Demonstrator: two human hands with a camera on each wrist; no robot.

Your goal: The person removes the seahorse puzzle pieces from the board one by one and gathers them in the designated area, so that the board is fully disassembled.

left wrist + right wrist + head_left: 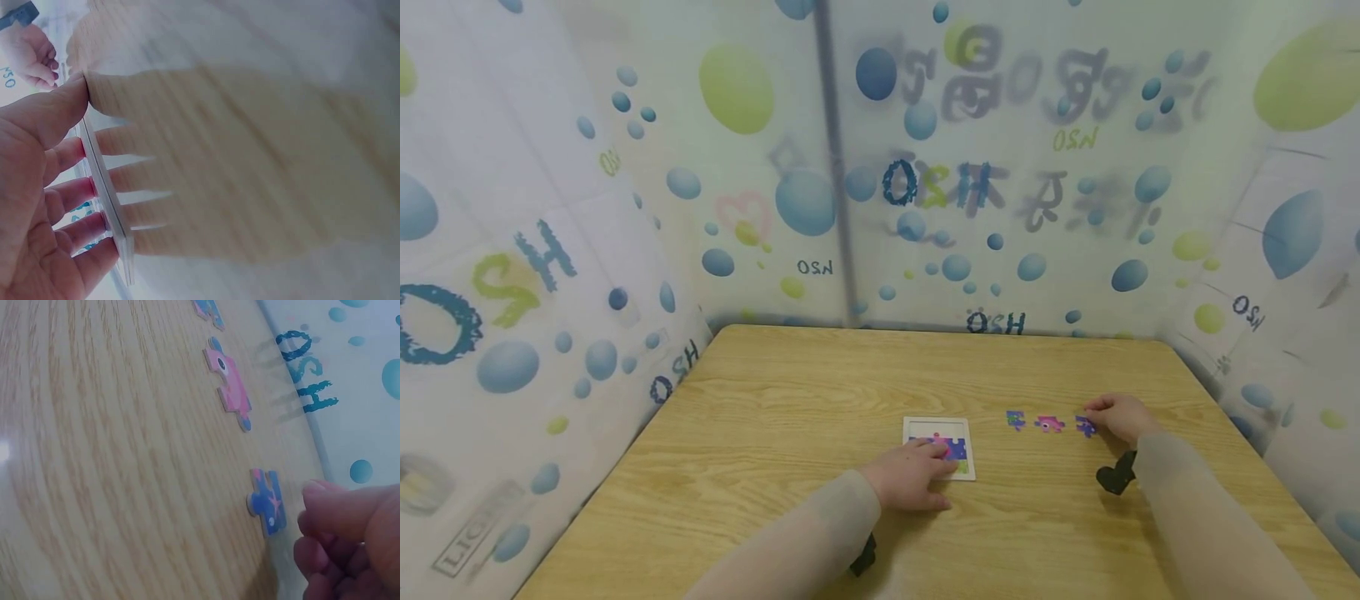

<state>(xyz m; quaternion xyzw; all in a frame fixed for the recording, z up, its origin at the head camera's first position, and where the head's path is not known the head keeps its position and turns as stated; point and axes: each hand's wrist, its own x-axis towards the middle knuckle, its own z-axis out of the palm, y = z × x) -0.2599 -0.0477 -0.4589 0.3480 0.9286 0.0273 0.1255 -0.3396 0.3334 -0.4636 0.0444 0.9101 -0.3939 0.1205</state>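
Note:
My left hand [913, 477] rests with spread fingers on a small white-framed jigsaw board [972, 467], covering part of its lower half. In the left wrist view the fingertips touch the board's edge [107, 194]. Pink, blue and green pieces show inside the frame, and its upper strip is pale. Over to the right, my right hand [1123, 418] is beside a blue puzzle piece [269, 503]. Its fingers are loosely curled, and the right wrist view shows a small gap between them and that piece. Nothing is visible in its grasp.
Left of the blue piece lie a pink puzzle piece with an eye [1049, 424] and a blue-green piece [1016, 419], roughly in a row. All rest on the wooden table [775, 417]. Patterned curtains [760, 208] hang behind and at both sides of the table.

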